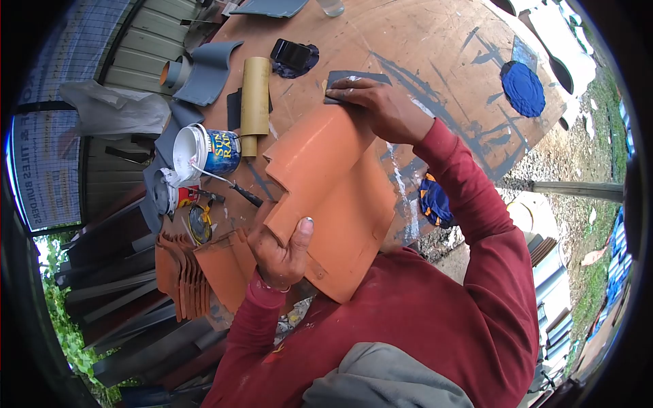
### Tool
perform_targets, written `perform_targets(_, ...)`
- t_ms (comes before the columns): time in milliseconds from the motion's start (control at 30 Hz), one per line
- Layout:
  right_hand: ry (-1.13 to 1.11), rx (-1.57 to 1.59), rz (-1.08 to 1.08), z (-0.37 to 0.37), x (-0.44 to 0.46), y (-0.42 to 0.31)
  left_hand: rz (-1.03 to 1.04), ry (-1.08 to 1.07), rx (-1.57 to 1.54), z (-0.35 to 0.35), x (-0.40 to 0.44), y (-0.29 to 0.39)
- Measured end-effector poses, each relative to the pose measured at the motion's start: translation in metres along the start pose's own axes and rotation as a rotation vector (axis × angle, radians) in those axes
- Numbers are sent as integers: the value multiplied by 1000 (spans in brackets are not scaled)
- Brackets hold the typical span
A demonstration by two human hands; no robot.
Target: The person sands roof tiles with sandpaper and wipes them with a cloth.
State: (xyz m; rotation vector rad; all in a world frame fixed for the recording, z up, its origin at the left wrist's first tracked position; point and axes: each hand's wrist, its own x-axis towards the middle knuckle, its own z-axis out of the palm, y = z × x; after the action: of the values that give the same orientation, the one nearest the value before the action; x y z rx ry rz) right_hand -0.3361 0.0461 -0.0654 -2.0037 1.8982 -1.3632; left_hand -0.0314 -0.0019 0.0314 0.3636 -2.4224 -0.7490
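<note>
A curved orange roof tile [333, 183] is tilted up in front of my chest, above the wooden table. My left hand [280, 248] is closed round its lower left edge, the thumb on the tile's face. At the tile's far top edge, my right hand [381, 105] presses a dark grey sheet [360, 75], perhaps sandpaper, with its fingers together. Just beyond my left hand, a brush with a dark handle [246, 195] leans from a white paint bucket [197, 151] with a blue label.
The wooden table [408, 34] bears a cardboard tube [256, 95], a phone [292, 53], a grey tile [207, 71], and blue cloths [522, 88]. Stacked orange tiles [182, 275] stand at the lower left, near a smaller paint tub [166, 192].
</note>
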Motion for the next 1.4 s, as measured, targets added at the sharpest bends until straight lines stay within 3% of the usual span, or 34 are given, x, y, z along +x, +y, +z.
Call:
perform_targets(33, -21, 14, -38, -8, 0, 13, -28, -1, 3, -1, -1, 0)
perform_targets(100, -43, -230, 97, -18, -8, 73, -53, -13, -2, 1, -4, 0)
perform_targets(200, 421, -579, 334, -31, -46, 127, -117, 59, -95, 4, -11, -2)
perform_targets(233, 424, -580, 340, -33, -61, 120, -154, 38, -69, 2, -14, -2)
perform_targets(300, 587, -441, 581, -25, -103, 93, -194, 2, -46, 1, -13, -2)
perform_targets(367, 450, -389, 674, -1, -157, 45, -160, 103, -45, 7, -7, -4)
perform_targets(500, -73, -515, 906, 45, -256, -46, -199, 104, -68, 9, -5, -2)
perform_targets(600, 9, -524, 795, 64, -302, -39, -227, 107, -107, 10, -11, -3)
perform_targets(767, 385, -545, 643, 71, -296, -2, -169, 71, -74, 11, -16, -2)
perform_targets(833, 621, -63, 897, 68, -267, -2, -156, 57, -54, 10, -16, 2)
perform_targets(900, 647, 200, 884, 76, -218, -13, -144, 35, -49, 13, -16, 9)
perform_targets(967, 697, 152, 557, 94, -170, -22, -109, 50, -41, 17, -14, 18)
perform_targets(1100, 691, 186, 560, 157, -160, -24, -59, -20, 47, 11, -15, 24)
perform_targets(1200, 63, -10, 823, 125, -186, -23, -76, 61, 10, 16, -18, 19)
perform_targets(1233, 57, -17, 829, 102, -180, -29, -113, 58, -26, 14, -20, 15)
perform_targets(1300, -361, -190, 961, 73, -160, -37, -145, 45, -59, 12, -22, 15)
perform_targets(1333, -106, -74, 958, 74, -159, -34, -80, 58, -11, 13, -21, 16)
perform_targets(1367, -105, -77, 947, 80, -152, -30, -22, 74, 39, 13, -20, 17)
perform_targets(1400, 196, 3, 831, 91, -149, -30, -28, 79, 41, 12, -20, 17)
